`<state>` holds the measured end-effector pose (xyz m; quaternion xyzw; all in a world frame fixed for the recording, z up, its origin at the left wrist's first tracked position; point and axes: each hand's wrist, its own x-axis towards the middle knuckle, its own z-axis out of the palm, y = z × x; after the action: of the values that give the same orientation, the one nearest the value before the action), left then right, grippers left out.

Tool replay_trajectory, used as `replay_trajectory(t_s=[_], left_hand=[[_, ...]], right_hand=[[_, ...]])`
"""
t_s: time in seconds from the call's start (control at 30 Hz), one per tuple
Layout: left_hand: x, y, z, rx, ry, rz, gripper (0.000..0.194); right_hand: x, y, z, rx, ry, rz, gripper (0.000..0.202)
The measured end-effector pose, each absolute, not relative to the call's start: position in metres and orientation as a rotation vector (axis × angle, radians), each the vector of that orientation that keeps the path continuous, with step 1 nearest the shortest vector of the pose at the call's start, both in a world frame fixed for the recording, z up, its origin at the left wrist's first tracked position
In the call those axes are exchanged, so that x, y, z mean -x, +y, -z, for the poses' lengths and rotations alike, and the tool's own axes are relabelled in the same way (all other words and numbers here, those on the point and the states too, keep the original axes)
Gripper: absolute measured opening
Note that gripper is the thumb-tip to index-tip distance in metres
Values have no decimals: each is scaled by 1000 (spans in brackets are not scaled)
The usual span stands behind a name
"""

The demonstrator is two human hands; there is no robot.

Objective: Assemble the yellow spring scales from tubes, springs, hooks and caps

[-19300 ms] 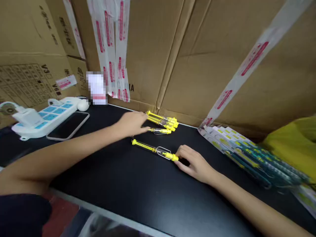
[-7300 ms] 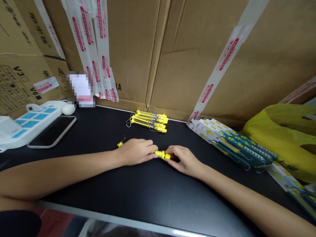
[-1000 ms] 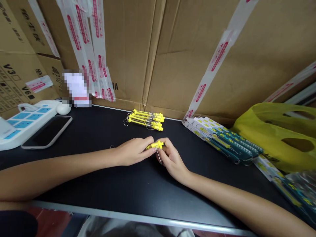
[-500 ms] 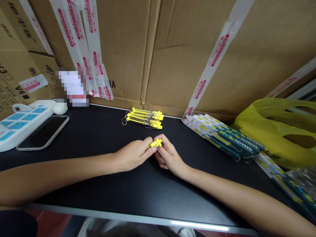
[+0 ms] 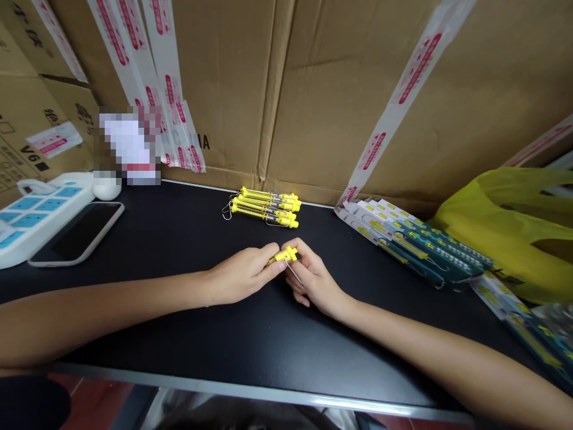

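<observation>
My left hand is closed around a yellow tubular spring scale, thumb along its side; much of its body is hidden in my fingers. The scale's cap end points right, toward my right hand. That hand is curled at the cap, its fingers closed by the thin metal wire hook that slants down from the scale. Just beyond both hands lies a bunch of similar yellow spring scales with wire hooks, side by side on the black table.
Teal-and-white printed boxes lie overlapping on the right, beside a yellow plastic bag. At left are a phone and a white power strip. Large taped cardboard boxes form a wall along the table's back.
The whole view has shifted slightly. Both hands keep nearly the same hold on the spring scale, with only small finger movement; the scales on the table stay put.
</observation>
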<state>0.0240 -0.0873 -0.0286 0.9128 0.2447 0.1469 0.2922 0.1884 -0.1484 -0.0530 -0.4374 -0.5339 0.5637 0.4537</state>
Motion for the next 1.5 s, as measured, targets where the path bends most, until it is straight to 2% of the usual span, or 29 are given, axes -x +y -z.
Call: replay_trajectory(t_s=[0.9,1.1,1.5], left_hand=[[-19,-73,17,-2214,319,-169,30],[-19,-79,20,-2395,430,-292,29],[-20,-90,22,-2515,586,-289,28]], right_hand=[[-206,-143,56,829,-1386,-1651,21],[-201,-146,57,829,-1351,-1561,16],[-196,-150,56,889,-1334,-1474,18]])
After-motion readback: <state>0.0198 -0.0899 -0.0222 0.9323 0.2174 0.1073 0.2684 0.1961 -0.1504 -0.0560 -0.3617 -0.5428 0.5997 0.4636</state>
